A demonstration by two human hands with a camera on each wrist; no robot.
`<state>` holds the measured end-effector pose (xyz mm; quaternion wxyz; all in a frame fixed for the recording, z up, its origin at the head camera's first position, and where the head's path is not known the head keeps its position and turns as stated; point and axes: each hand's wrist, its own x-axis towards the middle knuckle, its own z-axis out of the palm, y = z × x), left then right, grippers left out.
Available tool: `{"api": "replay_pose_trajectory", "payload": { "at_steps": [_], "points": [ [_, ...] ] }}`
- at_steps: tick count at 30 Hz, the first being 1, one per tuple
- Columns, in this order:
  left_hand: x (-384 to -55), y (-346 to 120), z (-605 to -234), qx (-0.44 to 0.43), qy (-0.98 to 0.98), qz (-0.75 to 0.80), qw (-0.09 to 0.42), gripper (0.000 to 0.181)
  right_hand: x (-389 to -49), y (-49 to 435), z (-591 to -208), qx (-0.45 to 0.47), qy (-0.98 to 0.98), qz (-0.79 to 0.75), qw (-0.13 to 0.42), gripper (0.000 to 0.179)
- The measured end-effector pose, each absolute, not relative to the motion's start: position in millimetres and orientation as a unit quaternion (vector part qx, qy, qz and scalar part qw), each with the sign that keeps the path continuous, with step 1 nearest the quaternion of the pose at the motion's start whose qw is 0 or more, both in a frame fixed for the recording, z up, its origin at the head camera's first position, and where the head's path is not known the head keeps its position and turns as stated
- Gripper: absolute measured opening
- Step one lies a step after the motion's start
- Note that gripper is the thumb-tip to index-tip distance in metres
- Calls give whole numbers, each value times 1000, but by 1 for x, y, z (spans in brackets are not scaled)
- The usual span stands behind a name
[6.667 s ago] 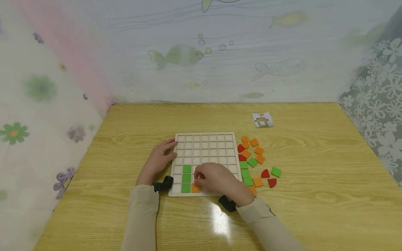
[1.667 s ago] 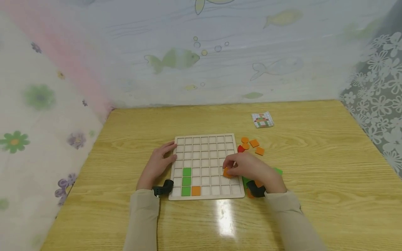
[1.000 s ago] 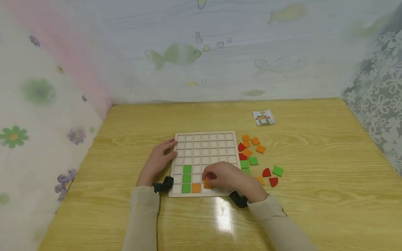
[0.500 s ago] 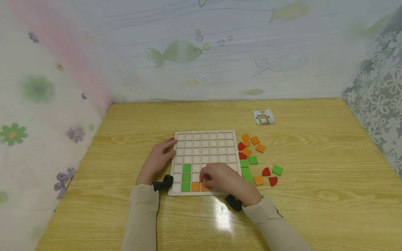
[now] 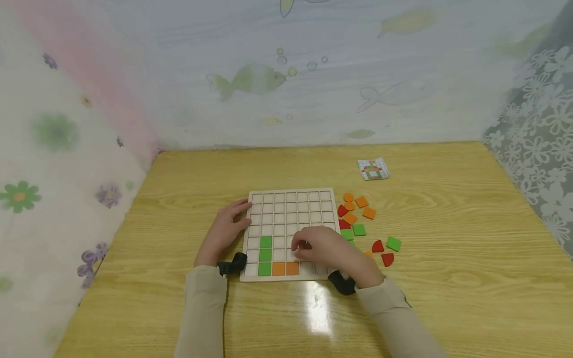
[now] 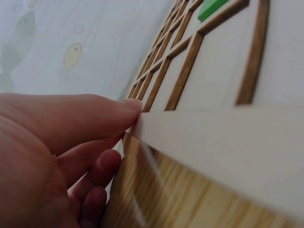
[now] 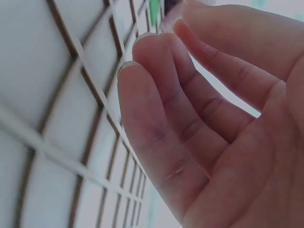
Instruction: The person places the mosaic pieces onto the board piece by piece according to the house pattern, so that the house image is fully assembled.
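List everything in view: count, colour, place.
Table: one, yellowish wood, foreground
Board: one, pale, on table
Placed squares: five, three green, two orange, on board
Loose squares: at least seven, green and orange, right of board
Discs: two, orange, right of board
Wedges: four, red, right of board
Card: one, white with coloured picture, beyond discs
Wall: one, pale with fish, behind table
Flowered walls: two, white and grey, left and right
Cameras: two, black, near board's lower corners
Sleeves: two, beige, bottom centre
Left hand: one, bare, at board's left edge
Right hand: one, bare, over board
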<state>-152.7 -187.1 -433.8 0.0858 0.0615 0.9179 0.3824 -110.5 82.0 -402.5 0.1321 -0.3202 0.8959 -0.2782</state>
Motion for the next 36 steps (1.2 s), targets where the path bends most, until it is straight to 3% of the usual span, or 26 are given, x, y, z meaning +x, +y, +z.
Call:
{"api": "replay_pose_trajectory", "payload": {
  "at_steps": [14,26,31,36],
  "points": [
    [-154,-191,-433,72,922,371,81,45,-117,130,-387,-255,906,-306,142,5],
    [-153,-188,-436,72,920,374,87,45,-102,163,-405,-256,924,-241,150,5],
    [-153,-188,-436,73,920,375,85,45,-92,174,-409,-269,929,-221,126,11],
    [-154,-188,-435,72,920,376,86,45,-83,180,-407,-240,936,-208,152,23]
  ]
}}
